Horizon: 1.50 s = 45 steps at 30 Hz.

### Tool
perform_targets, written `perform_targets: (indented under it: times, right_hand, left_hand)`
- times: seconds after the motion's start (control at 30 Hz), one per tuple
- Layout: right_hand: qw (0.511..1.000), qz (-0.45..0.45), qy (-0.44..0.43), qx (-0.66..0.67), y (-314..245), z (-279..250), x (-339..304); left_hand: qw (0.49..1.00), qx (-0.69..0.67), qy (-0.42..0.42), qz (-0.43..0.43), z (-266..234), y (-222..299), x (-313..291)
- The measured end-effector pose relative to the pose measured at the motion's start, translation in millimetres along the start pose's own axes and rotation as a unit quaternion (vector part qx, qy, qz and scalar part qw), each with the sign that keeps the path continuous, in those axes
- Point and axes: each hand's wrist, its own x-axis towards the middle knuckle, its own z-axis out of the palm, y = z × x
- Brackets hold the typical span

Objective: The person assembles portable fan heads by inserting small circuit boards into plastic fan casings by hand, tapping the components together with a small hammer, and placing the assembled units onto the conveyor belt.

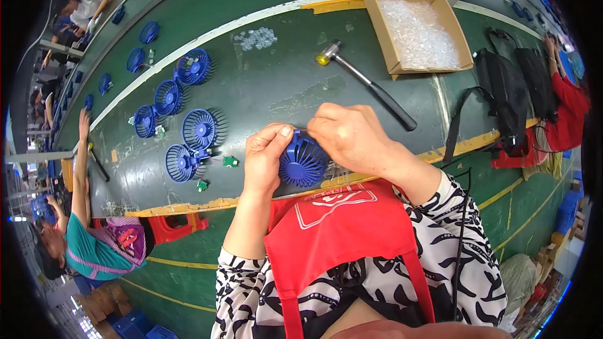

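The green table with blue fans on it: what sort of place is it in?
Probably a factory: many matching blue fans, a hammer and a box of little clear pieces share one long green table.

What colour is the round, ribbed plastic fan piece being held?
The fan piece is blue; the head view shows it best.

Fan [303, 164]: blue, round, thin radial slats around a solid hub, short neck on the rim. Slatted face toward the camera, neck pointing away from the wearer. Left hand [267, 154] grips its left side, right hand [352, 137] fingertips at the neck. Neck end partly hidden by fingers.
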Motion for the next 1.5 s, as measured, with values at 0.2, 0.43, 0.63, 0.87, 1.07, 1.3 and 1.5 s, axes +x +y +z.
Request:
perform_targets:
  times: [0.2, 0.43, 0.63, 0.87, 1.07, 1.3, 1.5]
  right_hand:
    - [0.998, 0.018, -0.002, 0.055, 4, 0, -1]
    - [0.996, 0.063, 0.061, 0.010, 44, -1, 2]
    - [0.953, 0.199, 0.027, -0.227, 85, -4, 0]
    - [0.987, 0.137, 0.064, -0.053, 62, -12, -3]
    - [0.998, 0.026, 0.063, 0.010, 27, 4, 2]
    - [0.989, -0.006, 0.150, 0.014, 11, -14, 14]
    - [0.919, 0.009, 0.253, 0.303, 8, -6, -6]
  left_hand:
    - [0.997, -0.036, 0.000, -0.075, 6, -2, 7]
    - [0.985, 0.029, -0.047, -0.161, 11, -2, 51]
    - [0.918, 0.386, 0.084, 0.045, 2, 6, 75]
    - [0.790, 0.561, 0.110, 0.221, 14, -17, 13]
    - [0.798, 0.544, 0.153, 0.207, 12, -27, 12]
    - [0.799, 0.539, 0.148, 0.222, 11, -29, 12]
    - [0.799, 0.533, 0.146, 0.236, 11, -32, 13]
